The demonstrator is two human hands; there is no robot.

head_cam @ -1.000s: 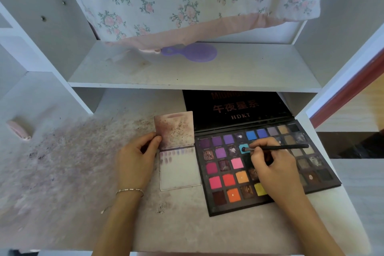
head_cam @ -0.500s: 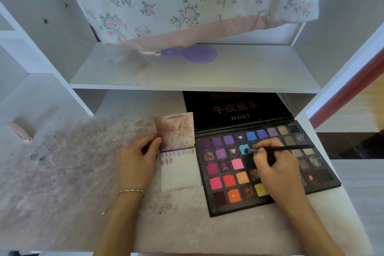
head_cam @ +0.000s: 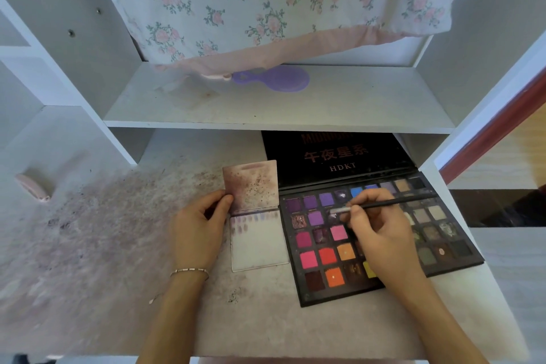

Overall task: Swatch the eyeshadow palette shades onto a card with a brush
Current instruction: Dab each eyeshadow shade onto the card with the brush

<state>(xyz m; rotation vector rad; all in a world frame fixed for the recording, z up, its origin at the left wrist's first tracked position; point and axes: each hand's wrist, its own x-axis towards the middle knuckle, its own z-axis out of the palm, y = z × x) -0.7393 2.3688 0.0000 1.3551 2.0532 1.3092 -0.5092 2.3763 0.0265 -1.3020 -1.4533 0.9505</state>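
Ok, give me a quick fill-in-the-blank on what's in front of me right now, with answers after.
1. The brush is held in the ____ hand.
2. The left hand grips the card at its ____ edge.
3. The eyeshadow palette lies to the ____ of the card.
4. The hairbrush on the shelf is ____ in colour.

Answers: right; left; right; purple

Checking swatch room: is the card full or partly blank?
Partly blank: the card carries purple swatches only along its top; below is bare.
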